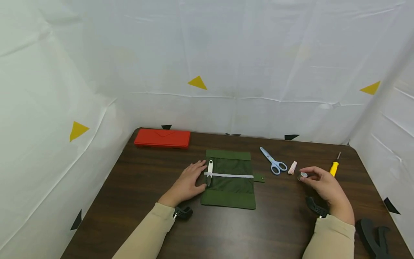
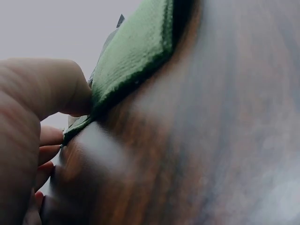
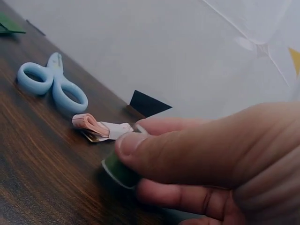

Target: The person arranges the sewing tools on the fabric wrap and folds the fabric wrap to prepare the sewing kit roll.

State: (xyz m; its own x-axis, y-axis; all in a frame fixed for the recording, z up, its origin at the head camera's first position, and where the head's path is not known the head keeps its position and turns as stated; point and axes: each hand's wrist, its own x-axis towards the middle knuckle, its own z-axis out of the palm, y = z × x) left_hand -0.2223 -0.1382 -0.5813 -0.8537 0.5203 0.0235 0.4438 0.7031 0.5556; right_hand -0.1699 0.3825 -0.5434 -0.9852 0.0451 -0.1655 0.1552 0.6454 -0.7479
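My right hand pinches a small spool of green thread between thumb and fingers, close to the tabletop. In the head view the spool shows a pale round end. My left hand rests at the left edge of an unfolded green cloth tool roll, thumb touching its edge. That edge of the roll lifts slightly off the table in the left wrist view. A white-handled tool with a dark lower end sits under the roll's white band.
Right of the roll lie light blue scissors and a folded pink measuring tape. Beyond my right hand is a yellow-handled tool. A red case is at the back left, a black curved object at the front right. White sheeting surrounds the table.
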